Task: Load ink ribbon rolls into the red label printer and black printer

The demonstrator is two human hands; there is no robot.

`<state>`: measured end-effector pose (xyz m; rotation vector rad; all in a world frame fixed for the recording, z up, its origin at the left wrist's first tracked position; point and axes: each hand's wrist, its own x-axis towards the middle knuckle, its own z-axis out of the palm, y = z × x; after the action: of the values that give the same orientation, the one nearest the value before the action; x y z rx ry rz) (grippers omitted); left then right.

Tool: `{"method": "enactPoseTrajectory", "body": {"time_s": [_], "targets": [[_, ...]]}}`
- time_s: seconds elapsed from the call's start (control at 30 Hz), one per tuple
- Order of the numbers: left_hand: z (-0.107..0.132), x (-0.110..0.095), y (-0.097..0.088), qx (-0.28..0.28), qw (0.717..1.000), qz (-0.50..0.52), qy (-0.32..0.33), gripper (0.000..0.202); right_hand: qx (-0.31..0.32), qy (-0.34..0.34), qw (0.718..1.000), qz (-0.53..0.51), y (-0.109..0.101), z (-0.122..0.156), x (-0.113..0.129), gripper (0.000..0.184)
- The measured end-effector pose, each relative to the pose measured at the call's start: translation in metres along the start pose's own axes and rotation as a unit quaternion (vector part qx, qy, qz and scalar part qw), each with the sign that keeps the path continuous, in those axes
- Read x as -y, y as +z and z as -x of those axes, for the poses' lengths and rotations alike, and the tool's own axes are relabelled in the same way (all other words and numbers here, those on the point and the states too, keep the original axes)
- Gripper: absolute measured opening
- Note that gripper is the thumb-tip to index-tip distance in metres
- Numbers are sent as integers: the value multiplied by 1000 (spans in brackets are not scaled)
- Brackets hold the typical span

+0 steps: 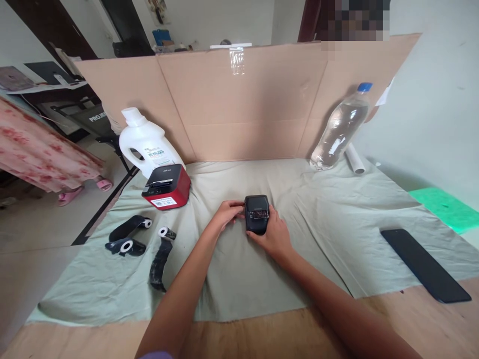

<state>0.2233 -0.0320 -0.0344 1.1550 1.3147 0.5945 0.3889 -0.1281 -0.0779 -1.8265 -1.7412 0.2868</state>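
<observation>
A small black device, likely a portable label printer, rests on the cloth in front of me. A dark, shiny window crosses its middle. My right hand grips its right side, with the thumb along the near edge. On the opposite side, the bent fingers of my left hand press against the casing; their tips are partly hidden. To the left lie black ribbon rolls with white cores, one pair of joined rolls and another strip trailing from its core.
Behind the rolls stands a red and black receipt printer, with a white detergent bottle behind it. A clear water bottle leans on a cardboard screen beside a white tube. A black phone lies right. A person stands beyond the screen, another at left.
</observation>
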Motion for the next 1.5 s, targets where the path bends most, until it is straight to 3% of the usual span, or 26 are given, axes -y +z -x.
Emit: {"method": "enactPoseTrajectory", "body": {"time_s": [0.3, 0.5, 0.63, 0.83, 1.0, 1.1, 1.27, 1.37, 1.5], "targets": [[-3, 10, 6, -22, 999, -1, 39, 38, -20, -11, 1000, -5, 0, 2, 0, 110], [-4, 32, 17, -103, 972, -98, 188, 42, -36, -71, 994, -74, -11, -4, -16, 66], [-4, 40, 21, -130, 945, -158, 256, 42, -33, -86, 987, -132, -16, -35, -29, 65], [-5, 42, 20, -137, 937, -177, 269, 47, 26, -86, 991, -103, -30, -96, -35, 54], [-4, 42, 20, -142, 932, -185, 276, 48, 58, -98, 993, 29, -54, -109, -13, 32], [-4, 42, 21, -142, 930, -199, 274, 47, 157, -101, 971, 148, -58, -115, 8, 23], [-4, 41, 20, -150, 923, -223, 276, 46, 261, -70, 941, 204, -47, -129, 30, 20], [-3, 41, 18, -147, 919, -234, 281, 43, 269, -58, 936, 218, -51, -130, 34, 23], [-1, 40, 18, -141, 918, -235, 285, 38, 226, -63, 953, 192, -81, -128, 45, 25]]}}
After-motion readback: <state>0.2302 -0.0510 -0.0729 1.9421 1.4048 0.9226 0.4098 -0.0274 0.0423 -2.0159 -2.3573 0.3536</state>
